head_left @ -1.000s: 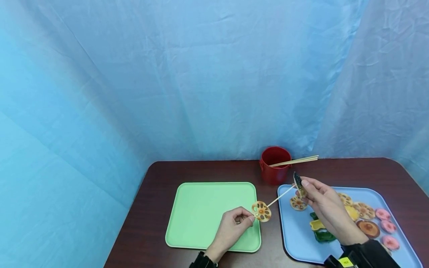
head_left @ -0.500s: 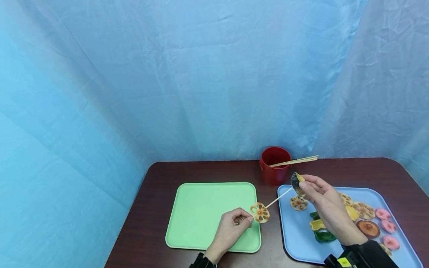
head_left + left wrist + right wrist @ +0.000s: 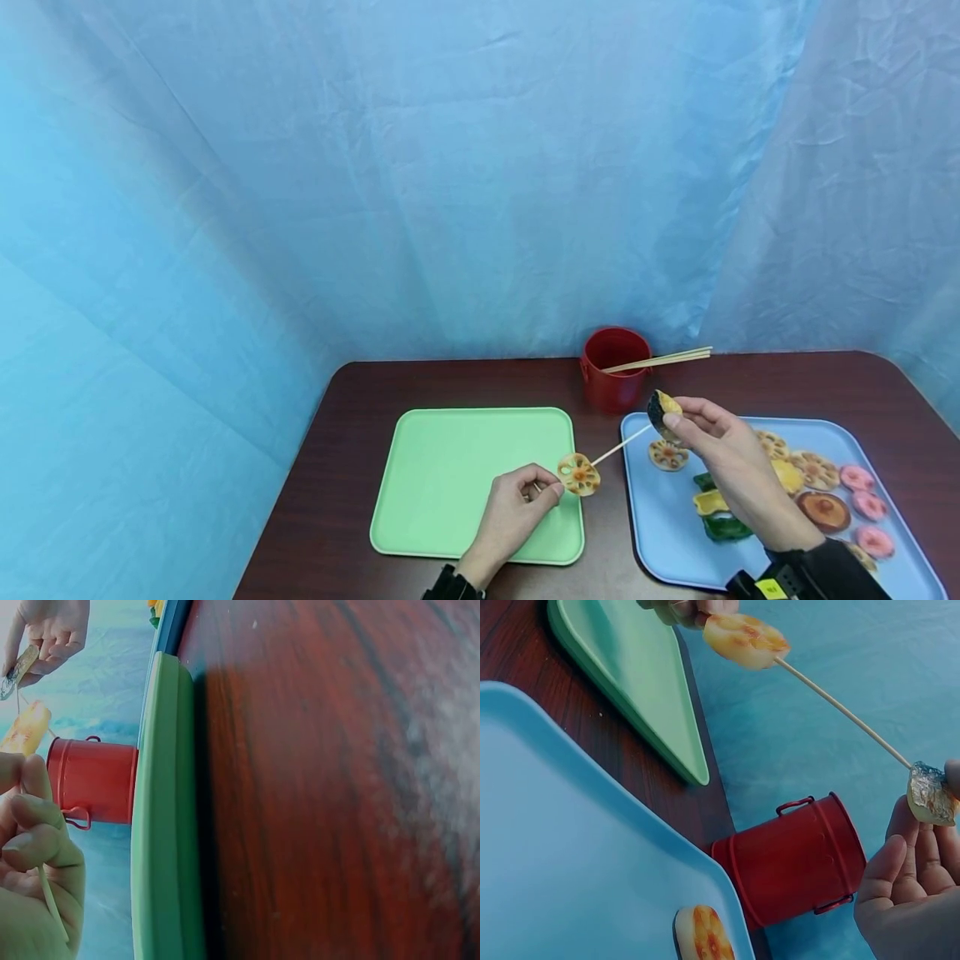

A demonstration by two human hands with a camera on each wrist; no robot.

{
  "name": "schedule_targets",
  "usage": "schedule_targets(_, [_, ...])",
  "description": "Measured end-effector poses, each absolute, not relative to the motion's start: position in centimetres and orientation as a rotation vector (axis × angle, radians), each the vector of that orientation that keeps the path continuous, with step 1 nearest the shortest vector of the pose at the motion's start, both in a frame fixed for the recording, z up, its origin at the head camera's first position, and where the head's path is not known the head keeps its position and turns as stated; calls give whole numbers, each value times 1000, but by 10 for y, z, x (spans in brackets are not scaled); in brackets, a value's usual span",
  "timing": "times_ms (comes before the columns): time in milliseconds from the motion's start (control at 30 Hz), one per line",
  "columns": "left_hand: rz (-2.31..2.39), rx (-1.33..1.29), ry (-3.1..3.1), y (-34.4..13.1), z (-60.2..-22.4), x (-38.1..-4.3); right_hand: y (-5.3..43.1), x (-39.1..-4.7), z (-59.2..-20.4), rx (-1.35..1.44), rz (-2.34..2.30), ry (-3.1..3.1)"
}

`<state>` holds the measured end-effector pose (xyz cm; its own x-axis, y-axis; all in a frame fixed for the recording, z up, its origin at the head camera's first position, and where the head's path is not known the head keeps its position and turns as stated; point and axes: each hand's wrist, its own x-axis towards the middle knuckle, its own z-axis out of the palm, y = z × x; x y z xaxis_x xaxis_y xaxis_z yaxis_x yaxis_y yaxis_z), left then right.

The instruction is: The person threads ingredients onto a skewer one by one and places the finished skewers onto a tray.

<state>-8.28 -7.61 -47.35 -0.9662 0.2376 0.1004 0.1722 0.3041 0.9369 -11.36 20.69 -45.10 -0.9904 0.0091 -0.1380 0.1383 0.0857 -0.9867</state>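
My left hand (image 3: 517, 510) grips the lower end of a bamboo skewer (image 3: 621, 446) over the right side of the green tray. Threaded on it, right by the fingertips, is a browned lotus root slice (image 3: 578, 475). Between thumb and fingers, my right hand (image 3: 731, 462) pinches a pumpkin slice (image 3: 657, 416) with dark rind and yellow flesh. The skewer's far tip meets this slice, as the right wrist view shows at the pumpkin slice's edge (image 3: 928, 793). Whether the tip has pierced it, I cannot tell.
A green tray (image 3: 465, 467) lies at left. The blue tray (image 3: 660, 542) at right bears lotus root slices (image 3: 668, 455), pink rings (image 3: 870, 506), a round brown mushroom-like piece (image 3: 824, 512) and green and yellow pieces. Behind them stands a red bucket (image 3: 615, 387) with several skewers (image 3: 675, 358).
My right hand has turned the pumpkin slice so its yellow side shows more, and shifted it slightly left. My left hand has drifted slightly left with the skewer and lotus root slice.
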Motion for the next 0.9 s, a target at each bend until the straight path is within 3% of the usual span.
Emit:
schedule_targets(400, [1798,461,2470,-72,-472,-84,191,-109,-453,170,-1977,2288])
schedule_targets(900, [1796,477,2467,-69,-509,-96,166,-101,-466,137,-1806,2339])
